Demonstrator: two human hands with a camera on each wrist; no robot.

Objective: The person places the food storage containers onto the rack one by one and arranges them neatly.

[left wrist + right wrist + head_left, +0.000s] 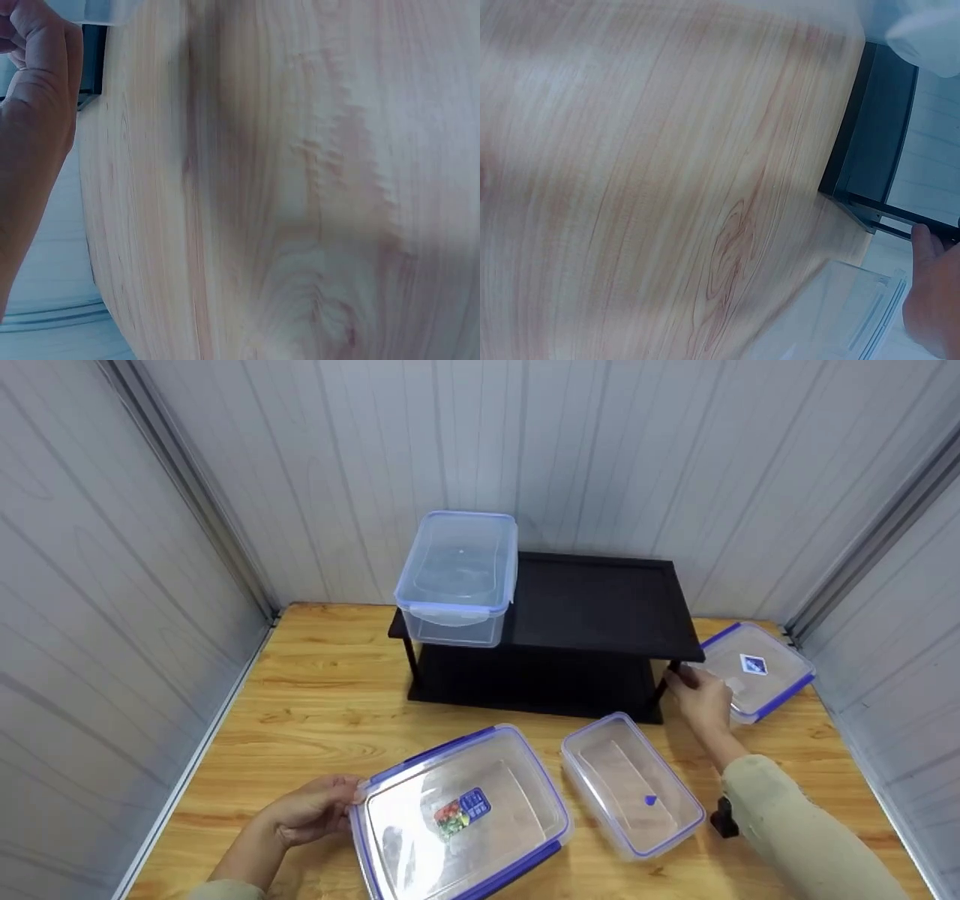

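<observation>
My left hand (319,810) grips the left edge of a large clear food container (510,802) with blue side clips and a vegetable-picture label. The container is tilted toward me, low over the table front. In the left wrist view, the left hand (37,67) shows at the upper left with a bit of clear plastic above it. My right hand (703,701) holds the front right post of a two-tier black shelf rack (600,600), just under the top board. In the right wrist view its fingers (924,244) lie against that dark post.
A lidded clear container (457,559) stands on the rack's left end. On the wooden table (315,675), a narrower blue-rimmed container (626,780) lies before the rack. Another container with blue clips (780,675) sits right of it, near the wall (892,660).
</observation>
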